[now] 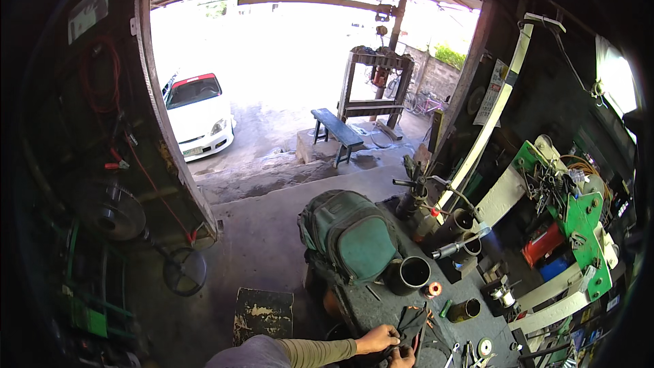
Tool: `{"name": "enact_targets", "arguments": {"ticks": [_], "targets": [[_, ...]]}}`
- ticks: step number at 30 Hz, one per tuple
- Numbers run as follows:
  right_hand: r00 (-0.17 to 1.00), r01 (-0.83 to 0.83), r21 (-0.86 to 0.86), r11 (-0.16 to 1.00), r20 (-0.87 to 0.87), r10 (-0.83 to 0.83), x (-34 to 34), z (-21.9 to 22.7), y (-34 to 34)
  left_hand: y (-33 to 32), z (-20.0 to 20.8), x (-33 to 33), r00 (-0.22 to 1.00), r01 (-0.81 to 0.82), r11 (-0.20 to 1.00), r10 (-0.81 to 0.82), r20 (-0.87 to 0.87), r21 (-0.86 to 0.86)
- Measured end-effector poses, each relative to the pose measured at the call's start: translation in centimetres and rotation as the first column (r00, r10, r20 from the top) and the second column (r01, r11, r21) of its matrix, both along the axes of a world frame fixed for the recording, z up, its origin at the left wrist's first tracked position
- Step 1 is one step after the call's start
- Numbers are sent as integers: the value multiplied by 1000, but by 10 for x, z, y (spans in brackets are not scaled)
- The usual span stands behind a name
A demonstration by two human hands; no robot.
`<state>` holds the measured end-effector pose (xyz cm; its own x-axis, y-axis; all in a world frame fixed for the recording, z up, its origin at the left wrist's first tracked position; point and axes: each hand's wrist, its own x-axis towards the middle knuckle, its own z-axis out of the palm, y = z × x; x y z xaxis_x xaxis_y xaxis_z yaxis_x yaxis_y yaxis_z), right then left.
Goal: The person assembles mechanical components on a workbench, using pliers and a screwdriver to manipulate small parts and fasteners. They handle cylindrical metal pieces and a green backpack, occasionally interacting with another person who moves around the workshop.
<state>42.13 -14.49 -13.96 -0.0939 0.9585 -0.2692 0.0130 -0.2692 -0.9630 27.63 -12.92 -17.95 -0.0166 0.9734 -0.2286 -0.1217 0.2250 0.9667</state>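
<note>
Black cloth [411, 324] is lying on the tabletop [494, 324], L hand [378, 339] pinching it, R hand [402, 357] touching it but its grip partly cut off (can't tell if closed), so a quick sweep could be rolling the green cylinder [445, 309] away b/c it's lying loose nearby.

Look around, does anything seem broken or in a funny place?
The dark square top left of the workbench looks damaged: pale patches show through its finish. The green backpack seems odd on the workbench, beside an open cylinder.
</note>
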Motion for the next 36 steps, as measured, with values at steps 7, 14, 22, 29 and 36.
{"name": "enact_targets", "arguments": {"ticks": [7,14,22,29,36], "targets": [[998,69,61,996,-6,-69,12,-45,10,3,21,-5,993,121,993,-121,16,-2],[912,-123,229,966,409,19,13,-12,10,6,18,-12,984,178,974,-177,20,-141],[858,-93,321,943,506,-87,2,4,7,7,-5,-6,983,138,990,-132,129,-33],[996,56,58,997,-66,-52,8,14,7,-3,11,-4,970,145,989,-146,192,16],[997,55,46,997,54,-57,18,-2,1,-13,41,10,951,133,977,-79,-297,165]]}}
